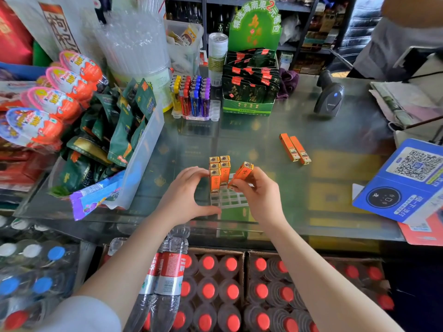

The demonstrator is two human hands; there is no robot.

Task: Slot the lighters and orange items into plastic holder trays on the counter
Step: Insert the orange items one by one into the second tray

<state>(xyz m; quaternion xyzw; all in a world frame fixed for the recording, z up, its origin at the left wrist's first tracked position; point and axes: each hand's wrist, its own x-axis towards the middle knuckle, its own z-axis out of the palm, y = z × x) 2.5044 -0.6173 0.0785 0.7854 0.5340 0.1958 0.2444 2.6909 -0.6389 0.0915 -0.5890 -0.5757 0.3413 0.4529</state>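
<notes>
Now straighten the tilted orange rectangular lighter (241,174) pinched in the right grip (257,195), then lower into an empty cell. Brace the clear gridded plastic tray (229,198) with the relaxed left grip (185,196), fingers spread.

The green display sign (254,22) bears a red "2"; the egg-shaped packs (69,79) read "Kinder".

Tray (229,200) partly behind hands, perhaps.
</notes>
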